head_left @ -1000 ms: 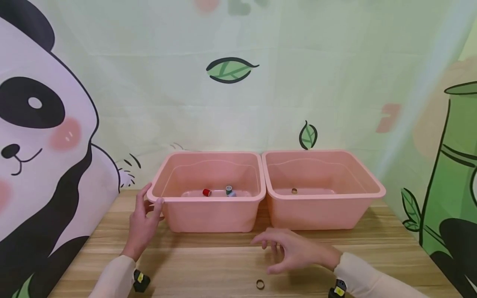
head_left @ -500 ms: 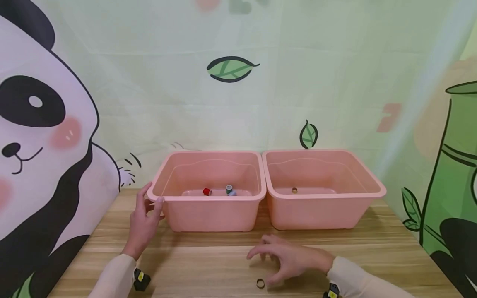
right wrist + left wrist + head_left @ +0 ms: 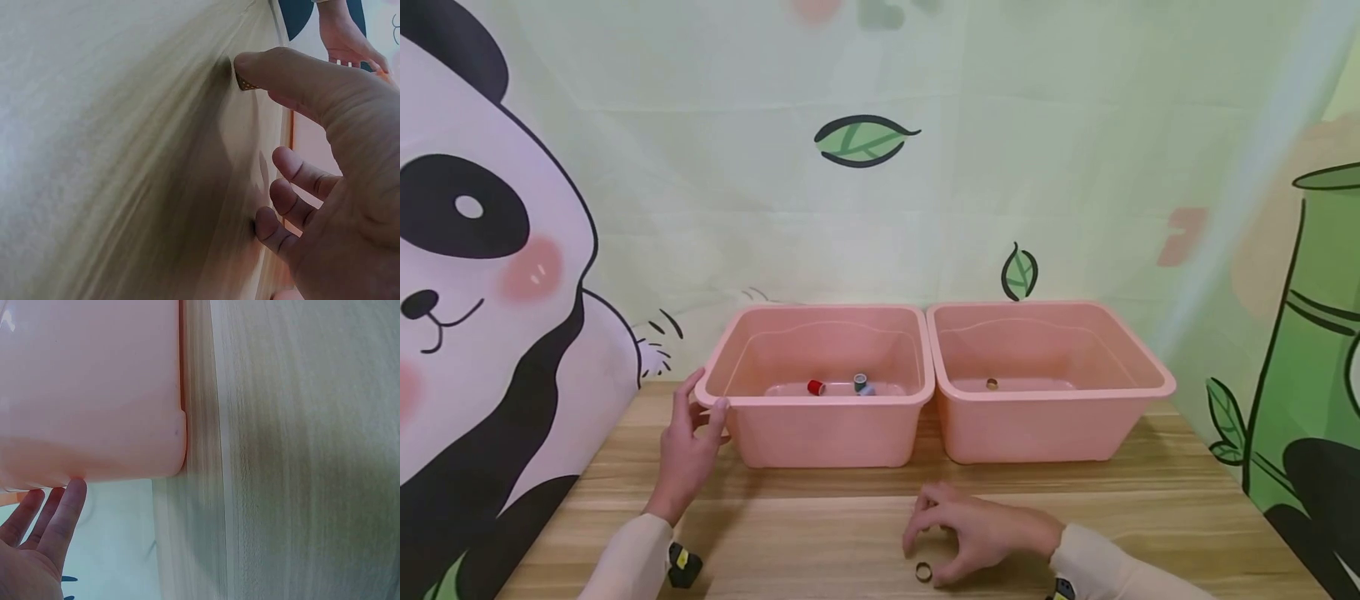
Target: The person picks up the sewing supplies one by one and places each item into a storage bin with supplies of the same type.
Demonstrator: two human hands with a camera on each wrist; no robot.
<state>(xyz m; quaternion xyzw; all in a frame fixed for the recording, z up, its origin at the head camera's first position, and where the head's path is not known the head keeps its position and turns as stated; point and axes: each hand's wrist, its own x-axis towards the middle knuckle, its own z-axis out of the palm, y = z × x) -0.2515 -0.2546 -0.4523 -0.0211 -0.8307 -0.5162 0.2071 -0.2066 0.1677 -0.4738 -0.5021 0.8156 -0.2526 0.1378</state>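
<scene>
My left hand (image 3: 688, 446) holds the front left corner of a pink plastic bin (image 3: 823, 433); its thumb is on the rim. In the left wrist view its fingers (image 3: 62, 519) reach the bin's side. A small brass ring thimble (image 3: 923, 572) stands on the wooden table, its dimpled side (image 3: 245, 84) partly hidden by my thumb in the right wrist view. My right hand (image 3: 973, 529) is just over it, thumb beside the thimble and index finger bent, with a gap between them. The left bin contains a red thread spool (image 3: 816, 387), a green spool (image 3: 860, 382) and a light blue one (image 3: 867, 390).
A second pink bin (image 3: 1030, 429) stands right beside the first, with a similar brass ring (image 3: 992, 384) on its floor. Both stand near the back of the wooden table (image 3: 805, 533). Behind hangs a printed panda cloth (image 3: 737, 208).
My right hand has come down and towards me to the thimble, its index finger and thumb drawing closer together. My left hand keeps its place on the bin.
</scene>
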